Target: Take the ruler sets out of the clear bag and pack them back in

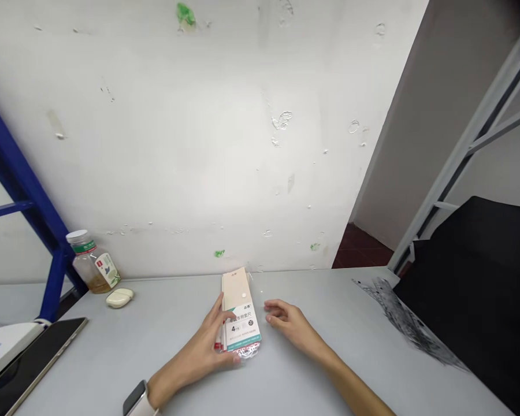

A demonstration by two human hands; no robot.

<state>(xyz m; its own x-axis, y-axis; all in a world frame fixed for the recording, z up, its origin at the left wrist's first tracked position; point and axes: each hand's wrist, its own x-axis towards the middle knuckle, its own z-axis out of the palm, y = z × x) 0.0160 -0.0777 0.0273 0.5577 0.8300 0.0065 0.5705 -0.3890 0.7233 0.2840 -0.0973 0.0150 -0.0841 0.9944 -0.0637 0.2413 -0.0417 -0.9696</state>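
A slim pack of rulers [241,300] in clear plastic lies on the grey table, its long side running away from me. Its upper part is a cream card, and a white label with teal and red bands covers the nearer end. My left hand [208,341] grips the pack from its left side, fingers across the label and thumb at the near end. Just to the right of the pack is my right hand [292,328], apart from it, with loosely bent fingers and nothing in them.
At the back left stand a white-capped bottle [93,263] and a small cream case [120,297]. A black tablet [34,364] and a white box [8,346] lie at the left edge. On the right are crumpled dark plastic [405,318] and a large black sheet [476,289]. A wall [199,144] borders the back.
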